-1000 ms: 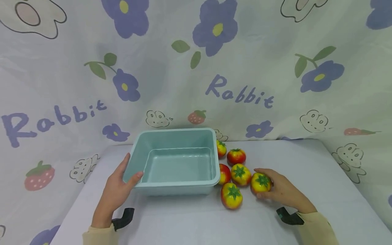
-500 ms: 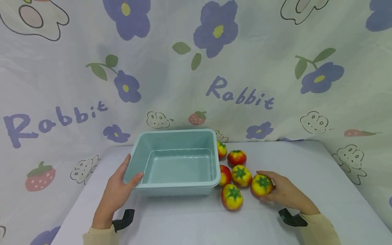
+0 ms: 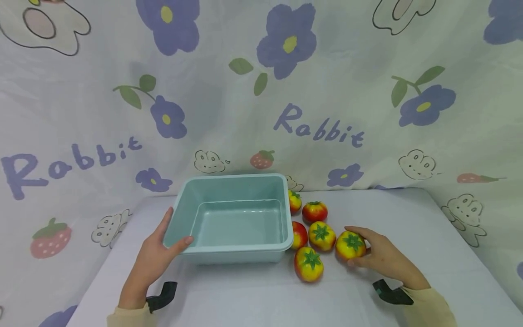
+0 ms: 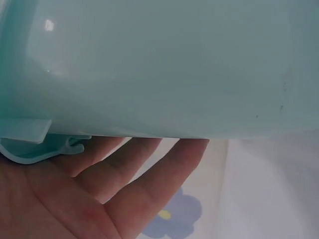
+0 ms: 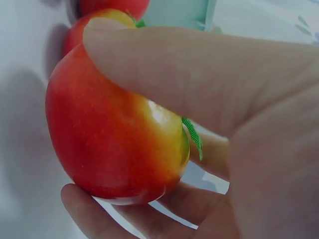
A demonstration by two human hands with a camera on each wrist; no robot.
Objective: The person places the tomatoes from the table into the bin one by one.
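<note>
My left hand (image 3: 153,256) holds the left side of a light blue-green plastic basin (image 3: 234,249), thumb over the rim. In the left wrist view its fingers (image 4: 154,179) lie against the outside of the basin wall (image 4: 164,74). To the right of the basin, my right hand (image 3: 382,254) grips a red and yellow tomato (image 3: 350,245) with a green leafy top. The right wrist view has the thumb across one side of this tomato (image 5: 109,134) and the fingers curled round the other. The tomato appears to rest on the table.
Several similar tomatoes lie between the basin and my right hand: a near one (image 3: 308,264), a middle one (image 3: 322,236), a redder one (image 3: 314,212) behind, and others partly hidden by the basin. A white cloth covers the table (image 3: 245,295); a printed curtain (image 3: 229,113) hangs behind.
My right hand and its tomato have shifted slightly right, away from the neighbouring tomato. The left hand keeps its hold on the basin, which stays in place.
</note>
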